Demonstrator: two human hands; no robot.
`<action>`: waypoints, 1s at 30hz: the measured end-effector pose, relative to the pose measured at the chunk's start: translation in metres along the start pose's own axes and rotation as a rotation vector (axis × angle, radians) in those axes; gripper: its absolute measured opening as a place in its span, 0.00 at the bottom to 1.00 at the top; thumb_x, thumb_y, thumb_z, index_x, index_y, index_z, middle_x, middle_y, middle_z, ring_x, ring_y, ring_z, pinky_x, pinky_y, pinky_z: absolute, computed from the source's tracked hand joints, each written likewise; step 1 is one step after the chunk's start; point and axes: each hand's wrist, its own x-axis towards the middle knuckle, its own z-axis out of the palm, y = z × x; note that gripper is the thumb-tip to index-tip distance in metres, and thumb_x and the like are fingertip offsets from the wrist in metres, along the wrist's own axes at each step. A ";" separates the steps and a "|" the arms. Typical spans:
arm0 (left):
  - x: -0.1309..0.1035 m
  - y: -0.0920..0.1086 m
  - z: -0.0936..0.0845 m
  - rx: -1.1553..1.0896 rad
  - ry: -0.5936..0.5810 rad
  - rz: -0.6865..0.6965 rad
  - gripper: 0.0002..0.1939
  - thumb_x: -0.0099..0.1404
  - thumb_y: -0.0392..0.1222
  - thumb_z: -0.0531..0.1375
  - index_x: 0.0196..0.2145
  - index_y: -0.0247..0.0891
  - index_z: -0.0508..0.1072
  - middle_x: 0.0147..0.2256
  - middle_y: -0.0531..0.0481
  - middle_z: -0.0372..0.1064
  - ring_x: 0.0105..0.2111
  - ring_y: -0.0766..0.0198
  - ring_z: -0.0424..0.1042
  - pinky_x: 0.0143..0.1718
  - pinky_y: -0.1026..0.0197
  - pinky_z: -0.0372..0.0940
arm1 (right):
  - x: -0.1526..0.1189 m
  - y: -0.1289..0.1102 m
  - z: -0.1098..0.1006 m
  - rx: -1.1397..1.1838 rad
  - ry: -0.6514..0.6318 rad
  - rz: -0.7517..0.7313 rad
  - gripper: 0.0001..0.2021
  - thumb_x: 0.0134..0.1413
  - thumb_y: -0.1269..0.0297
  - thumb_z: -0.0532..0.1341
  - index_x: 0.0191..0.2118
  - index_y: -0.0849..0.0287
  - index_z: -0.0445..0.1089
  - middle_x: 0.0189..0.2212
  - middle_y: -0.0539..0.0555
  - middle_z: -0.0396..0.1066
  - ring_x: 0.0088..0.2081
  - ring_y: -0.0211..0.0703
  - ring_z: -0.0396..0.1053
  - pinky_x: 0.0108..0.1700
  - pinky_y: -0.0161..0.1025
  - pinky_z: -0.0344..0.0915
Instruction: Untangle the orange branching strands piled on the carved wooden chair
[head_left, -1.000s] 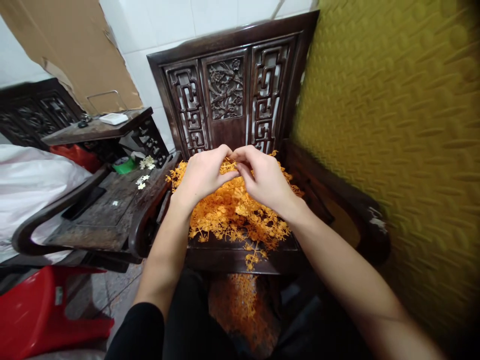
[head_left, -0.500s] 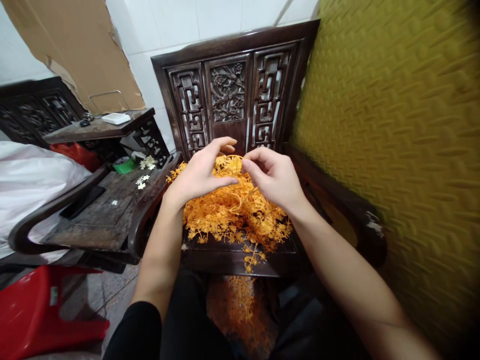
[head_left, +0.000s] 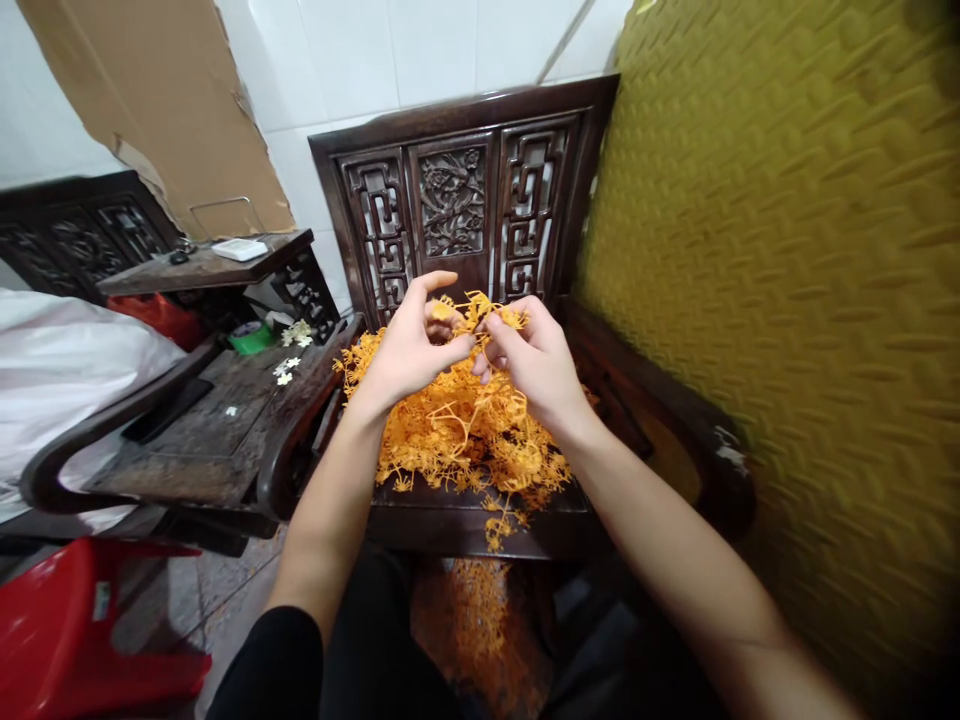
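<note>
Two hands (head_left: 412, 345) (head_left: 538, 358) over orange sprigs (head_left: 439, 440), carved chairback (head_left: 454, 200) beyond, armrests (head_left: 675, 400) either side

No writing can be read; the label (head_left: 102, 601) on the red stool (head_left: 46, 630) is too small.

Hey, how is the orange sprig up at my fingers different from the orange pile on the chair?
The orange sprig is held up, pinched in the right hand, while the orange pile rests on the chair seat. The orange sprig is a small piece; the orange pile is a broad, tangled heap. Both are orange, with thin, branching stems.
</note>
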 end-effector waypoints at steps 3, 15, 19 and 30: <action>0.000 0.001 -0.001 -0.072 -0.025 -0.072 0.32 0.58 0.35 0.63 0.59 0.42 0.59 0.38 0.51 0.67 0.33 0.66 0.70 0.31 0.62 0.69 | -0.002 0.000 0.004 0.084 0.022 0.025 0.17 0.59 0.51 0.69 0.39 0.52 0.60 0.26 0.44 0.70 0.21 0.35 0.72 0.22 0.36 0.70; 0.003 0.002 0.014 -0.305 0.063 -0.124 0.25 0.57 0.30 0.59 0.52 0.40 0.61 0.43 0.46 0.75 0.34 0.68 0.73 0.32 0.64 0.69 | -0.002 0.003 0.013 0.136 0.187 -0.022 0.23 0.52 0.54 0.73 0.45 0.51 0.60 0.39 0.50 0.74 0.21 0.34 0.72 0.24 0.37 0.76; 0.006 0.000 0.015 -0.311 0.118 -0.197 0.11 0.65 0.44 0.63 0.43 0.40 0.67 0.32 0.52 0.69 0.25 0.71 0.63 0.23 0.66 0.60 | -0.003 0.006 0.016 0.082 0.211 -0.108 0.19 0.54 0.54 0.71 0.42 0.51 0.61 0.37 0.49 0.71 0.23 0.35 0.73 0.23 0.36 0.74; 0.001 0.004 0.010 -0.252 0.043 -0.160 0.20 0.61 0.31 0.57 0.50 0.40 0.76 0.40 0.48 0.75 0.31 0.68 0.72 0.23 0.67 0.67 | -0.007 0.000 0.016 0.003 0.176 -0.293 0.05 0.58 0.60 0.69 0.38 0.53 0.76 0.43 0.54 0.70 0.28 0.38 0.74 0.26 0.40 0.76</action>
